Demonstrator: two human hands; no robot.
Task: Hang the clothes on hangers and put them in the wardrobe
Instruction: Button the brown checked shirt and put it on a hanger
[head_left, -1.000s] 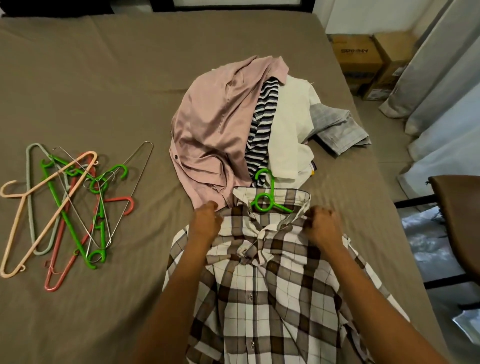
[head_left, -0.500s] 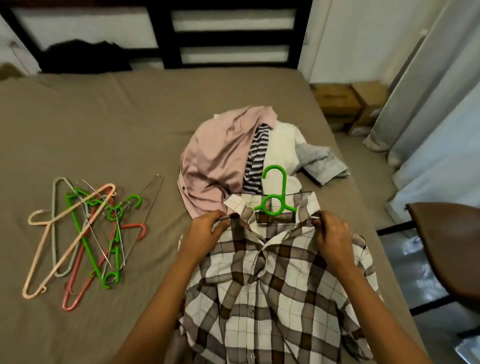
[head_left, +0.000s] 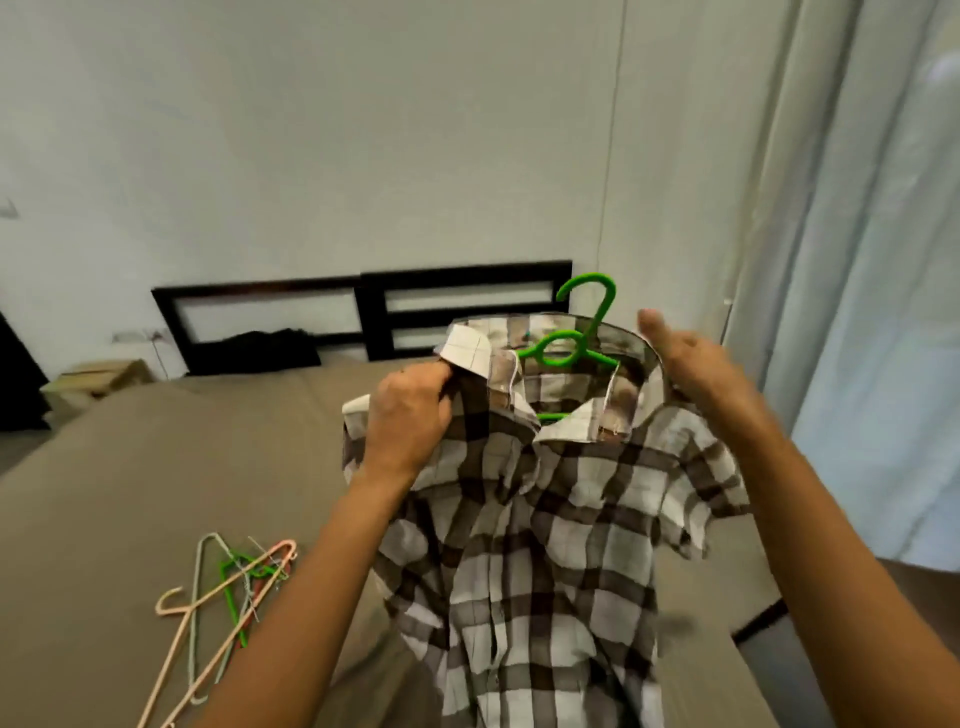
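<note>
Head view, and the plaid shirt (head_left: 545, 519) is up in the air over the bed (head_left: 130, 467), front facing the camera, collar at the top and the body draping down toward the bed's near edge. The green hanger (head_left: 576, 332) sits inside the neck opening. Its hook pokes up clear of the collar, and one green arm shows through the open neck.

The left hand (head_left: 410, 415) has its fingers curled tight into the cloth just beside the collar, bunching the shoulder fabric in a firm grip. The right hand (head_left: 701, 364) is at the collar's other side, blurred, with fingers stretched out straight and thumb raised. The palm lies against the shoulder of the shirt rather than closing round it. Both bare forearms reach in from the bed's near edge.

Down on the bed's brown sheet, toward its left side and apart from the shirt, lies a loose heap of hangers (head_left: 228, 597) in peach, pale green, bright green and red, all tangled together. At the head of the bed stands a dark slatted headboard (head_left: 363, 312), with a black bundle of cloth (head_left: 270, 348) lying just in front of it. A cardboard box (head_left: 98, 376) sits off the bed's far left corner. Pale curtains (head_left: 857, 260) hang along the bed's right side.
</note>
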